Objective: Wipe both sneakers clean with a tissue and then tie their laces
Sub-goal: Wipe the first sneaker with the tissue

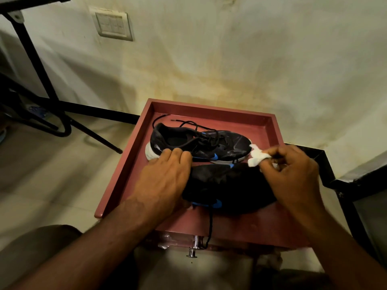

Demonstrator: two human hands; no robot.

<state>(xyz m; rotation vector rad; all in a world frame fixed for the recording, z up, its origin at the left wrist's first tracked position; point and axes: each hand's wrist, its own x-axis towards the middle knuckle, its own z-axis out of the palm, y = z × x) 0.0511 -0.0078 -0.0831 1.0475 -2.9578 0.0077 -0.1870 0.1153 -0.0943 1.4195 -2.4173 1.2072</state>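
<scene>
Head view: right hand (293,176) pinches tissue (256,156); left hand (165,178), fingers straight, covers near sneaker (226,185) in red tray (209,109).

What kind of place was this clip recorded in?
Probably a room in a home: a stained painted wall with a switch plate, a tiled floor, and black furniture legs. The sneakers sit on a low red tray-topped table.
</scene>
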